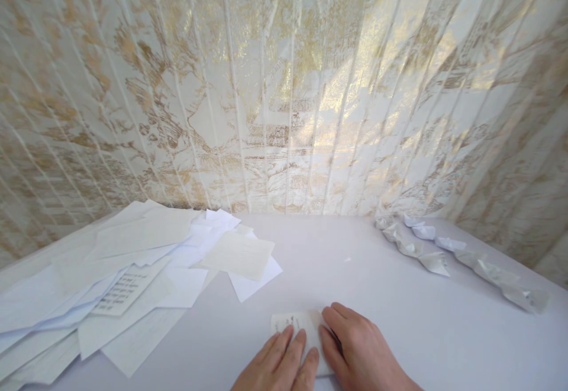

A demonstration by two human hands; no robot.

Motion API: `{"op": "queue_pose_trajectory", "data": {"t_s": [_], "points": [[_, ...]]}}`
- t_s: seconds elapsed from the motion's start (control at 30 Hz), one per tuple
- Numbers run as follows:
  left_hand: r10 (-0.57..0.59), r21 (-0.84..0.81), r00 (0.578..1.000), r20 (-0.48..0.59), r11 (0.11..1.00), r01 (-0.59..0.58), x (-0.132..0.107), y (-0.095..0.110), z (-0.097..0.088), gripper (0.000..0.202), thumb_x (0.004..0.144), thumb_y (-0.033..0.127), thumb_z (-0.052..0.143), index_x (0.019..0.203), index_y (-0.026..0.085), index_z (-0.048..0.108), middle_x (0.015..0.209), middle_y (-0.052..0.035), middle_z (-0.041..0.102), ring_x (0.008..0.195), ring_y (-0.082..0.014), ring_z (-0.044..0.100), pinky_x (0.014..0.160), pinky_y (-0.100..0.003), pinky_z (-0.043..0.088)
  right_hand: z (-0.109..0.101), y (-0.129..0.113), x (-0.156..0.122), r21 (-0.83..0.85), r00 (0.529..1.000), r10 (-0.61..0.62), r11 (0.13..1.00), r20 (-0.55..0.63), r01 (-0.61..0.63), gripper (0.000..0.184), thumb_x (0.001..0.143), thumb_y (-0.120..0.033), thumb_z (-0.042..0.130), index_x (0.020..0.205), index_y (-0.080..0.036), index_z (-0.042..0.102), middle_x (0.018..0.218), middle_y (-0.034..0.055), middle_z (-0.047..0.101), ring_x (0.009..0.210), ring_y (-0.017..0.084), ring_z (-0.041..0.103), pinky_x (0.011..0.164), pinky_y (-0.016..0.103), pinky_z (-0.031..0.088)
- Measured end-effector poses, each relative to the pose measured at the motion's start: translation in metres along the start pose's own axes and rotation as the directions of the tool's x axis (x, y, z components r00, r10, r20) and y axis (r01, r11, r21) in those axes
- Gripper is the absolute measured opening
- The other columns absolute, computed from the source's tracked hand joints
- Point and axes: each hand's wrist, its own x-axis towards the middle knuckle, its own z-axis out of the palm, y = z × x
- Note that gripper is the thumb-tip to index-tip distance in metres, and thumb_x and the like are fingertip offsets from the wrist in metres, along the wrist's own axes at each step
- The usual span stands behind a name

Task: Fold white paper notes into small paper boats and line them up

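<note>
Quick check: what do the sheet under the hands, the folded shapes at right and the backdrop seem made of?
Sheet: likely matte paper; thin, flat, with dark marks like writing.
Folded shapes: probably paper too, mostly matte; sharp creases and pointed ends.
Backdrop: fabric or wallcovering, can't tell which; gold patches glint like metallic print.

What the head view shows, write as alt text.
A left hand and right hand rest on a marked paper on a white table. Loose sheets pile at left; two rows of folded paper shapes lie at right.
</note>
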Motion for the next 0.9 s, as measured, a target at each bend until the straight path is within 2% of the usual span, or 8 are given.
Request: {"op": "queue_pose_trajectory", "data": {"t_s": [0.27, 0.4, 0.53, 0.67, 0.77, 0.8, 0.83, 0.9], "points": [[0.021, 0.043, 0.999, 0.034, 0.999, -0.023, 0.007, 0.001, -0.004, 0.029, 0.088, 0.017, 0.035, 0.113, 0.014, 0.052, 0.107, -0.0081, 0.066, 0.096, -0.0209, 0.062, 0.079, -0.024, 0.052, -0.001, -0.001, 0.0, 0.023, 1.0, 0.029, 0.999, 0.011, -0.029, 0.018, 0.08, -0.012, 0.039, 0.066, -0.019, 0.047, 0.066, 0.0027, 0.056, 0.058, 0.016, 0.056, 0.053, 0.024, 0.037], [0.018, 0.044, 0.999, 0.04, 0.999, -0.02, 0.009, 0.002, -0.003, 0.03, 0.087, 0.013, 0.033, 0.109, 0.012, 0.054, 0.106, -0.0084, 0.066, 0.094, -0.0213, 0.063, 0.076, -0.024, 0.053, -0.01, 0.001, -0.001, 0.084, 0.992, 0.112, 0.99, 0.063, -0.117, 0.012, 0.078, -0.014, 0.042, 0.067, -0.019, 0.046, 0.064, 0.002, 0.056, 0.056, 0.017, 0.055, 0.052, 0.025, 0.039], [0.008, 0.044, 1.0, 0.019, 0.999, -0.008, 0.008, 0.001, -0.001, 0.03, 0.087, 0.012, 0.035, 0.11, 0.013, 0.054, 0.106, -0.0089, 0.066, 0.095, -0.0208, 0.063, 0.077, -0.024, 0.052, -0.024, 0.006, -0.003, 0.187, 0.988, 0.155, 0.97, 0.026, -0.157, 0.013, 0.075, -0.011, 0.045, 0.086, -0.017, 0.048, 0.072, 0.0037, 0.059, 0.061, 0.018, 0.056, 0.056, 0.027, 0.044], [0.02, 0.07, 0.999, -0.049, 0.997, -0.017, 0.008, 0.002, 0.0, 0.027, 0.087, 0.015, 0.036, 0.106, 0.014, 0.055, 0.103, -0.0085, 0.068, 0.091, -0.0211, 0.065, 0.075, -0.024, 0.053, -0.023, 0.005, -0.009, 0.143, 0.973, -0.12, 0.978, -0.195, 0.15, 0.02, 0.078, -0.005, 0.039, 0.09, -0.016, 0.052, 0.085, 0.0084, 0.06, 0.077, 0.019, 0.056, 0.066, 0.028, 0.045], [0.03, 0.102, 0.993, -0.11, 0.995, -0.019, 0.008, 0.003, 0.001, 0.025, 0.087, 0.015, 0.036, 0.103, 0.015, 0.055, 0.099, -0.0072, 0.069, 0.089, -0.0209, 0.065, 0.074, -0.024, 0.052, -0.008, 0.002, -0.015, 0.012, 0.893, -0.339, 0.934, -0.296, 0.358, 0.023, 0.08, -0.005, 0.04, 0.066, -0.02, 0.05, 0.061, 0.0, 0.056, 0.055, 0.014, 0.05, 0.051, 0.022, 0.037], [0.035, 0.107, 0.992, -0.122, 0.994, -0.022, 0.008, 0.003, 0.002, 0.024, 0.087, 0.015, 0.037, 0.103, 0.015, 0.055, 0.099, -0.0069, 0.07, 0.089, -0.0209, 0.065, 0.074, -0.024, 0.052, -0.003, 0.002, -0.017, -0.051, 0.831, -0.379, 0.918, -0.407, 0.393, 0.027, 0.081, -0.007, 0.041, 0.057, -0.02, 0.044, 0.051, -0.0028, 0.05, 0.045, 0.012, 0.044, 0.045, 0.021, 0.032], [0.039, 0.108, 0.991, -0.13, 0.994, -0.025, 0.007, 0.003, 0.002, 0.023, 0.087, 0.015, 0.038, 0.103, 0.016, 0.055, 0.099, -0.0066, 0.07, 0.089, -0.021, 0.065, 0.075, -0.025, 0.052, 0.0, 0.002, -0.02, -0.095, 0.808, -0.379, 0.921, -0.451, 0.378, 0.028, 0.082, -0.009, 0.043, 0.055, -0.019, 0.042, 0.048, -0.0037, 0.048, 0.043, 0.012, 0.042, 0.044, 0.022, 0.03], [0.041, 0.111, 0.99, -0.138, 0.993, -0.026, 0.006, 0.003, 0.004, 0.022, 0.086, 0.017, 0.04, 0.103, 0.016, 0.054, 0.1, -0.0059, 0.069, 0.09, -0.0208, 0.065, 0.076, -0.025, 0.051, 0.004, 0.003, -0.025, -0.15, 0.866, -0.393, 0.919, -0.31, 0.364, 0.021, 0.081, -0.013, 0.049, 0.061, -0.019, 0.045, 0.056, -0.0033, 0.053, 0.05, 0.012, 0.048, 0.048, 0.022, 0.032]]}}
